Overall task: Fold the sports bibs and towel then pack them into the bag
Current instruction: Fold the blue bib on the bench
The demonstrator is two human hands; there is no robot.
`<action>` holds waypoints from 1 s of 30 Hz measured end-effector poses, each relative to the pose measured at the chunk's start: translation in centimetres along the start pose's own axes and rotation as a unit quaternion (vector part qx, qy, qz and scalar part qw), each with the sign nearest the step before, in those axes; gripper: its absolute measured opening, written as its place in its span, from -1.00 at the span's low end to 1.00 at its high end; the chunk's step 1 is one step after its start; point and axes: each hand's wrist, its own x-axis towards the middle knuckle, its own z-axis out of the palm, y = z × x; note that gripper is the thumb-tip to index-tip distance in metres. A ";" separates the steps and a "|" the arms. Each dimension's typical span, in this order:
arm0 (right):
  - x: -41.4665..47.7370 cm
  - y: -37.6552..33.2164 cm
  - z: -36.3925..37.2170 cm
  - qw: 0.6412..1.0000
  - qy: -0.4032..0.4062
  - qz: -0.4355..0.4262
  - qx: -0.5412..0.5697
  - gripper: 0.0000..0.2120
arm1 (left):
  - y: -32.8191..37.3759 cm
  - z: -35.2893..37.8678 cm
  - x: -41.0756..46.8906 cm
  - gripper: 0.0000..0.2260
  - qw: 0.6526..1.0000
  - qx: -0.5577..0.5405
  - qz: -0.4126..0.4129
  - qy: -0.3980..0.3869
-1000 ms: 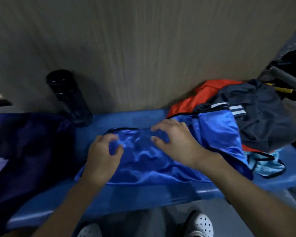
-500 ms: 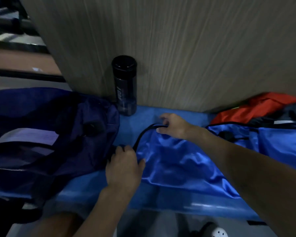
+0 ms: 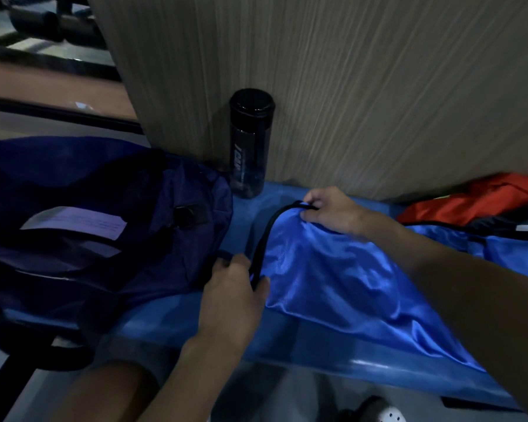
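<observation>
- Bench (image 3: 171,318): a long, smooth blue surface with a glossy front edge; it runs along a wall (image 3: 378,102) of pale panel with fine vertical grain; grey floor below, and dark metal bars blurred at far upper left.
- Bottle (image 3: 250,144): a dark, see-through cylinder with a black cap; it stands upright on the bench against the wall, just beside the bag.
- Bag (image 3: 104,239): navy, soft and slumped, matte weave; it lies on the left end of the bench with a pale rectangular label (image 3: 73,222) on top.
- Bib (image 3: 333,275): bright blue, shiny and rumpled, edged with black trim (image 3: 264,239); it is spread on the bench right of the bag, hanging over the front edge.
- Left hand (image 3: 232,300): thumb and curled fingers pinch the bib's near corner at the trim.
- Right hand (image 3: 333,211): fingers curled, pinching the bib's far corner at the trim.
- Cloth (image 3: 476,202): red, crumpled, at the far right against the wall; more blue and dark fabric lies below it.
- Shoe (image 3: 381,412): white with holes, on the floor.
</observation>
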 end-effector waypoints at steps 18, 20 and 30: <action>0.8 -5.2 0.0 0.982 0.013 -0.032 0.183 -0.90 | 0.7 -2.9 -0.9 -0.80 0.937 -0.219 0.133 0.238; 0.9 -5.8 -0.1 0.983 0.003 -0.041 0.181 -0.89 | 0.9 -3.1 -1.1 -0.81 0.932 -0.218 0.150 0.249; -1.8 -3.0 -4.5 0.995 -0.024 -0.071 0.071 -0.82 | 2.9 -1.2 -2.0 -0.89 0.905 -0.183 0.301 0.240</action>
